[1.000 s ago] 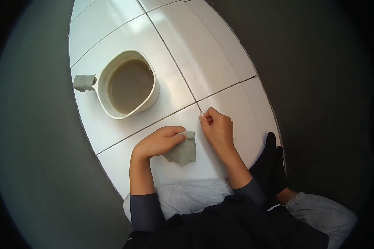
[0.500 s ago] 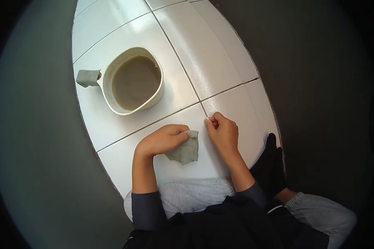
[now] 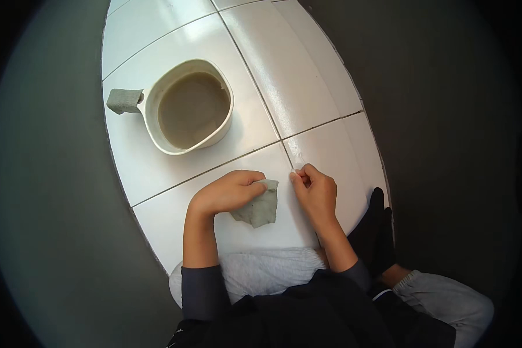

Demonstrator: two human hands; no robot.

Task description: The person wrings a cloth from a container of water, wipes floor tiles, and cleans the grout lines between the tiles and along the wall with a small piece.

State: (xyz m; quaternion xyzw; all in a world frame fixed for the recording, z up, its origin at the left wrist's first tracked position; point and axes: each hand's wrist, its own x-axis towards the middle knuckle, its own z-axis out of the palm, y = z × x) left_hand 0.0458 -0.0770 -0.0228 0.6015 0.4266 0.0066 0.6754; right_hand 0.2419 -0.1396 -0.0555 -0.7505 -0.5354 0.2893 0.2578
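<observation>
My left hand (image 3: pixel 233 192) is closed on a grey-green cloth (image 3: pixel 258 207), with the thumb on top near its upper edge. The cloth hangs down from the fingers, its lower edge uneven. To the right, my right hand (image 3: pixel 318 194) pinches a small whitish scrap (image 3: pixel 298 165) between thumb and forefinger; what it is I cannot make out. The two hands are a short gap apart, both low over the tiles. Beyond them stands a white dipper (image 3: pixel 233 113) holding murky brownish water (image 3: pixel 192 110). A second grey-green cloth (image 3: pixel 124 101) is draped over its handle.
White tiles (image 3: pixel 174 180) with dark joints form the surface under the dipper and hands. Dark grey floor (image 3: pixel 52 174) lies on both sides. My legs in light grey trousers (image 3: pixel 272 271) are close in front, and a dark-socked foot (image 3: pixel 372 223) rests at the right.
My right hand has shifted slightly down and right, and more of the whitish scrap shows at its fingertips. My left hand keeps its hold on the cloth. The view has tilted a little.
</observation>
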